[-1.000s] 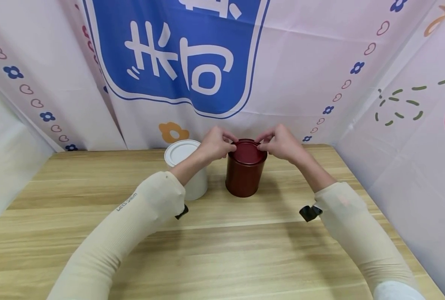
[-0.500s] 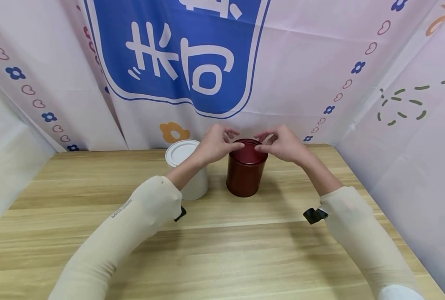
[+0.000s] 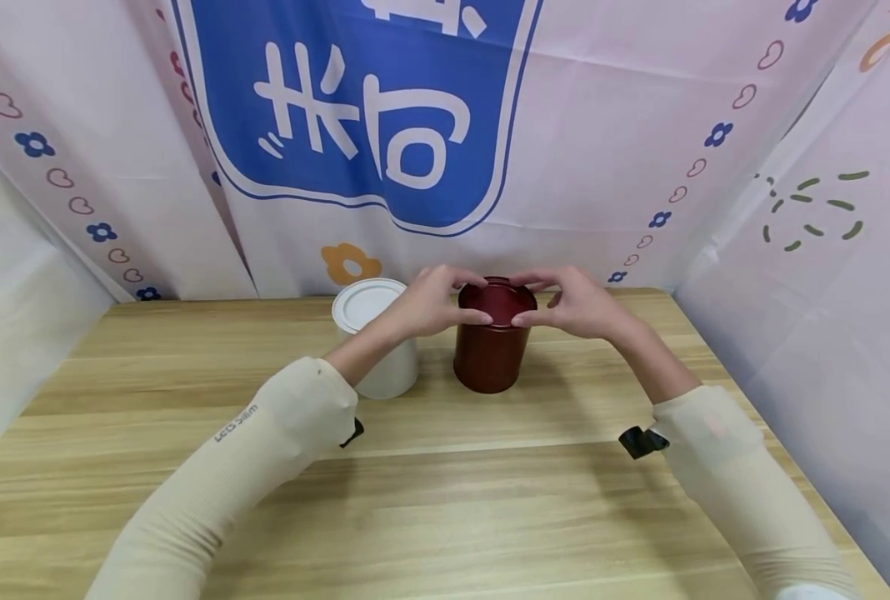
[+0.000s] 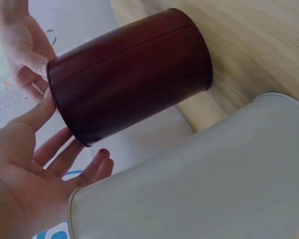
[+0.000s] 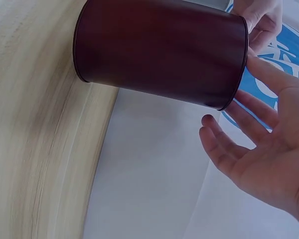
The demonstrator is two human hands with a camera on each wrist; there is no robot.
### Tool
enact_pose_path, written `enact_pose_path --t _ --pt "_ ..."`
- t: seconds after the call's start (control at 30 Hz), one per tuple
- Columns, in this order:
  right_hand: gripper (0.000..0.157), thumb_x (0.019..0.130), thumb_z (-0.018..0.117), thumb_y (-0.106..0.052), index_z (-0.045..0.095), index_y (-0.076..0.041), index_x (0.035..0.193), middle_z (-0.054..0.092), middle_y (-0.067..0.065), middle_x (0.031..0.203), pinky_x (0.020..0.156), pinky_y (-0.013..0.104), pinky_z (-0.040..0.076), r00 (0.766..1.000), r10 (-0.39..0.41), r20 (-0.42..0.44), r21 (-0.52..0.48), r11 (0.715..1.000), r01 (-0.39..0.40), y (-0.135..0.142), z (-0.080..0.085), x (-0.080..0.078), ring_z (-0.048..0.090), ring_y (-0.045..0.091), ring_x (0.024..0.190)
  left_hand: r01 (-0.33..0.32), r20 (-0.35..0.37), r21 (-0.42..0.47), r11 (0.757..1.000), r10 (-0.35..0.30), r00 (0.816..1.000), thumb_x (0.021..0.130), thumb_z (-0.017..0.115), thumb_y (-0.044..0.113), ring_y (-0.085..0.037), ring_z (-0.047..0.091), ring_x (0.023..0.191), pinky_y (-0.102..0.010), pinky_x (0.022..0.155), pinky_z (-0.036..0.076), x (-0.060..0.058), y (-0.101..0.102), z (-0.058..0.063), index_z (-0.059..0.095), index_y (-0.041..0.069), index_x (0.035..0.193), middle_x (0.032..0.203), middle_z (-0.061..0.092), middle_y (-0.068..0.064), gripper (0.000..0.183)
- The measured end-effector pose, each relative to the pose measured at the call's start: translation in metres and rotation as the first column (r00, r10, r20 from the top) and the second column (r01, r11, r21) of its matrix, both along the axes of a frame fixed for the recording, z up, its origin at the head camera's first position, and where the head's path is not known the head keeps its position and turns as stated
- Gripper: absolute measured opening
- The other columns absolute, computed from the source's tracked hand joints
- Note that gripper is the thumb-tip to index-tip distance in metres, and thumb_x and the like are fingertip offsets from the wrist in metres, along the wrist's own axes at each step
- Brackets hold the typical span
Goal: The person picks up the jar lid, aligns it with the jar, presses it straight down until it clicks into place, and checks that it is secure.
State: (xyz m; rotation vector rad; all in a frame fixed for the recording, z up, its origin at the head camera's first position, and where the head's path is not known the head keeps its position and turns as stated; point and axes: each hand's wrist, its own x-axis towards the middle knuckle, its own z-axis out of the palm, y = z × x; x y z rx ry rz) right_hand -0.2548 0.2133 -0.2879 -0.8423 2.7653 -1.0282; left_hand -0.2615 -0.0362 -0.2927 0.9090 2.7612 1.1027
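A dark red can with a sunken lid stands upright on the table's far part. My left hand holds its top rim from the left, thumb at the front and fingers at the back. From the other side my right hand holds the rim the same way, the two thumbs almost meeting. In the left wrist view, fingertips touch the edge of the red can, while the outer fingers stand free. A white can with a white lid stands left of it, partly behind my left forearm.
The wooden table ends at a hanging cloth close behind both cans. Another cloth side borders the right edge. A narrow gap separates the two cans. Black straps hang at the wrists.
My thumbs have come from the lid's inner area down to the front rim, and the hands have spread and lowered around the red can's top. Both cans stay in place.
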Motion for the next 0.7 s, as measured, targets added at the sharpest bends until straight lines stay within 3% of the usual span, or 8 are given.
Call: enact_pose_path --t 0.27,0.7 --pt "0.059 0.089 0.084 -0.02 0.061 -0.003 0.141 0.063 0.015 0.14 0.095 0.05 0.058 0.996 -0.05 0.08 -0.016 0.999 0.051 -0.003 0.003 0.001 0.061 0.036 0.127 -0.015 0.041 0.02 1.0 0.014 0.999 0.087 0.086 0.024 -0.036 0.063 0.126 -0.044 0.105 0.054 0.0 -0.002 0.001 0.066 0.002 0.136 0.136 0.067 -0.014 0.057" --pt "0.063 0.087 0.084 -0.016 0.059 -0.004 0.144 0.06 0.016 0.144 0.1 0.055 0.055 0.979 -0.103 0.178 -0.013 0.994 0.107 -0.007 0.01 0.003 0.059 0.04 0.129 0.001 0.037 0.0 1.0 -0.001 0.999 0.086 0.087 0.02 -0.031 0.066 0.121 -0.039 0.102 0.055 -0.001 0.002 0.005 0.065 0.001 0.137 0.135 0.067 -0.015 0.058"
